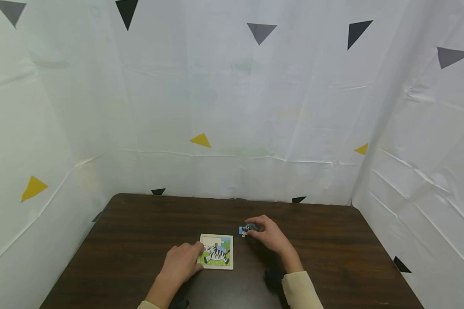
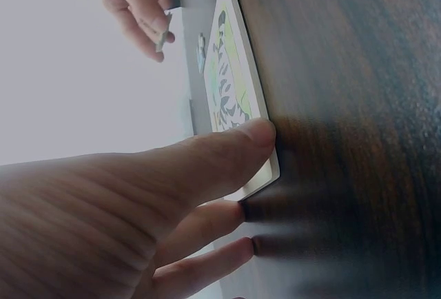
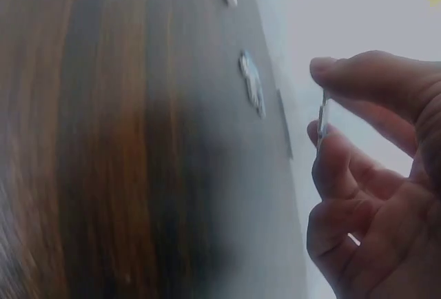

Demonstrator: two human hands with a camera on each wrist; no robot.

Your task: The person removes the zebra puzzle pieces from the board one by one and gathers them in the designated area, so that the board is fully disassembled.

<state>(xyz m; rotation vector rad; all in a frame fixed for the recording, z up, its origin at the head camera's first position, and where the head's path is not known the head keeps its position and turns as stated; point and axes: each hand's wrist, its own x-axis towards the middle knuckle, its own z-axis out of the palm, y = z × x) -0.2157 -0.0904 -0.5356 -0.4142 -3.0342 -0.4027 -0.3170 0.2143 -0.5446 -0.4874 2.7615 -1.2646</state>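
Observation:
A square wooden puzzle board (image 1: 216, 267) with a zebra picture lies flat on the table; bare pale wood shows at its upper left. My left hand (image 1: 181, 262) grips the board's left side, the thumb (image 2: 241, 149) at its near corner and the fingers along the edge. To the right of the board, my right hand (image 1: 270, 235) pinches a small puzzle piece (image 3: 324, 120) between thumb and fingertips, raised above the table. Under and just left of those fingertips, another puzzle piece (image 3: 252, 83) with blue on it lies on the table.
The dark wood-grain table (image 1: 158, 219) has rounded far corners. White sheeting (image 1: 232, 94) with grey, black and yellow triangles rises behind it and along both sides.

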